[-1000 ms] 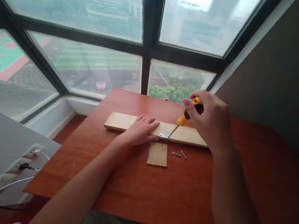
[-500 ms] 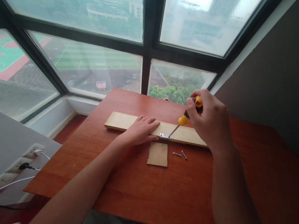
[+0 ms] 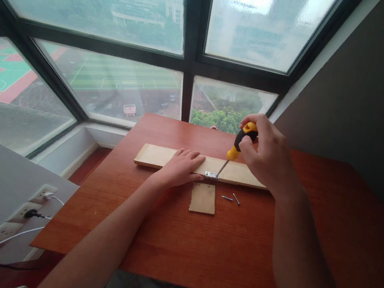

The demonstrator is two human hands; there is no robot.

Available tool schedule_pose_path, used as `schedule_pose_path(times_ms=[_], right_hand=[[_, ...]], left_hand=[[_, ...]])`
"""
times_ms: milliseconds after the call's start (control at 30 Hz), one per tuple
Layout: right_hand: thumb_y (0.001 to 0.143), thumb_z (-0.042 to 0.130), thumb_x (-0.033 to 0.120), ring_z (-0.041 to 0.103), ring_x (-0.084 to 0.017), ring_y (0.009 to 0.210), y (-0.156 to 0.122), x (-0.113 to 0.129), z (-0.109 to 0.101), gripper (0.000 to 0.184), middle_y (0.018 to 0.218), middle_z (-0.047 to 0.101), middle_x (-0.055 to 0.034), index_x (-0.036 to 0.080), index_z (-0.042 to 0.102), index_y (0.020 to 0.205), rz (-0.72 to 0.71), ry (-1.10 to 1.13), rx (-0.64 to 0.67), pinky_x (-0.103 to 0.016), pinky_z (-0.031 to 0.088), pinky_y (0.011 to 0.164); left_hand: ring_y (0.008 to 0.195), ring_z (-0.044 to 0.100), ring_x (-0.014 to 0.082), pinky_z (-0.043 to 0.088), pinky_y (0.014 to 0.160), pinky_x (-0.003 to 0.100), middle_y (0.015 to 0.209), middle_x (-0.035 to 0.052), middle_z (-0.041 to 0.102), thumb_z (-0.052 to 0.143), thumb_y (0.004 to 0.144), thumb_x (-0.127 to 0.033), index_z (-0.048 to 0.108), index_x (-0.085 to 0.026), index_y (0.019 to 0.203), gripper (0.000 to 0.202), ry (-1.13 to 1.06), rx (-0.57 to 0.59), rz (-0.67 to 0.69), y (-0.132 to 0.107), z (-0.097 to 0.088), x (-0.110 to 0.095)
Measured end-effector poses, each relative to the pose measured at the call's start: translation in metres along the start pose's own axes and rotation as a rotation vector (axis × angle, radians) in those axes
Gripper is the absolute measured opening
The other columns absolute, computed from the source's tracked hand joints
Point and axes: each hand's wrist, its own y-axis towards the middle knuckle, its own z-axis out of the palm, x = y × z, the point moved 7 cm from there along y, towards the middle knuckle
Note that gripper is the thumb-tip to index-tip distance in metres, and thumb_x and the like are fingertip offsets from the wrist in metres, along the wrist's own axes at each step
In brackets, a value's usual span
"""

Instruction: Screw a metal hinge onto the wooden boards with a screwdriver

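A long pale wooden board (image 3: 154, 155) lies across the table. My left hand (image 3: 182, 167) rests on it with fingers stretched out flat, thumb along its near edge. Just right of that thumb, a small metal hinge (image 3: 212, 175) sits at the board's near edge. My right hand (image 3: 264, 152) is closed around the yellow and black handle of a screwdriver (image 3: 238, 143). The tool leans to the right, its tip down at the hinge's right end; the screw head there is too small to make out.
In front of the board lie a small thin wooden piece (image 3: 203, 199) with two holes and two loose screws (image 3: 232, 198). The reddish-brown table (image 3: 198, 250) stands against large windows (image 3: 126, 77). Wall sockets (image 3: 23, 213) with plugged cables are at lower left.
My right hand has turned and shifted slightly left, and the screwdriver handle has rotated with it. The tip stays at the hinge. My left hand and the board have not moved.
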Motion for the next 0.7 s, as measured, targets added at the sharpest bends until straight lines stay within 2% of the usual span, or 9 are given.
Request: schedule_pose_path(times_ms=[67,167,267,367,433,567,700], right_hand=[[0.087,0.051,0.033,0.06,-0.023,0.08,0.0007,-0.0006,-0.0016,0.018,0.098,0.066,-0.0069,0.024,0.057,0.102,0.009,-0.046,-0.017,-0.035,0.045,0.071],[0.088,0.055,0.041,0.059,-0.022,0.076,0.0011,-0.0013,-0.0036,0.02,0.091,0.067,-0.0054,0.025,0.059,0.098,0.009,-0.113,-0.049,-0.035,0.043,0.068],[0.087,0.054,0.033,0.06,-0.022,0.077,0.0005,-0.0017,-0.0012,0.018,0.092,0.067,-0.0056,0.024,0.059,0.101,0.004,-0.106,-0.034,-0.034,0.043,0.066],[0.083,0.051,0.025,0.061,-0.023,0.079,-0.0004,-0.0028,0.0006,0.027,0.101,0.068,-0.0077,0.023,0.056,0.11,0.016,-0.067,-0.017,-0.034,0.043,0.066],[0.084,0.051,0.027,0.06,-0.022,0.076,-0.0006,-0.0037,0.001,0.028,0.099,0.067,-0.0072,0.023,0.056,0.111,0.028,-0.058,-0.008,-0.034,0.043,0.065],[0.088,0.055,0.04,0.057,-0.02,0.069,-0.0001,-0.0034,-0.0017,0.021,0.085,0.066,-0.0038,0.024,0.059,0.1,0.026,-0.108,-0.04,-0.033,0.041,0.064],[0.087,0.053,0.032,0.061,-0.022,0.076,-0.0001,-0.0018,0.0004,0.022,0.092,0.067,-0.0059,0.023,0.058,0.107,0.016,-0.077,-0.032,-0.034,0.043,0.068]], left_hand=[[0.12,0.05,0.0299,0.031,0.104,0.044,0.134,0.0117,0.054,0.056,0.09,-0.052,0.047,-0.026,0.134,0.052,0.0,-0.001,0.0,-0.0001,-0.0001,-0.0001],[0.12,0.05,0.0297,0.032,0.104,0.043,0.133,0.0114,0.054,0.057,0.089,-0.051,0.047,-0.026,0.133,0.051,-0.003,-0.004,-0.002,-0.0001,0.0,0.0001],[0.12,0.05,0.0296,0.031,0.104,0.043,0.133,0.0113,0.055,0.057,0.09,-0.051,0.048,-0.026,0.133,0.051,0.0,-0.006,-0.005,-0.0001,0.0003,0.0003],[0.119,0.05,0.0294,0.032,0.104,0.043,0.133,0.0111,0.054,0.057,0.089,-0.051,0.047,-0.025,0.133,0.051,0.009,-0.007,-0.005,-0.0002,0.0002,0.0001],[0.118,0.051,0.0294,0.032,0.104,0.043,0.133,0.0112,0.055,0.058,0.089,-0.051,0.047,-0.025,0.133,0.052,0.014,-0.007,-0.005,-0.0003,-0.0001,-0.0001],[0.118,0.051,0.0294,0.032,0.104,0.043,0.133,0.0108,0.054,0.057,0.09,-0.052,0.047,-0.026,0.132,0.051,0.017,-0.006,-0.006,-0.0003,-0.0003,0.0002],[0.119,0.05,0.0294,0.033,0.104,0.043,0.133,0.0111,0.054,0.057,0.089,-0.051,0.047,-0.025,0.133,0.051,0.014,-0.007,-0.006,-0.0002,0.0001,0.0004]])
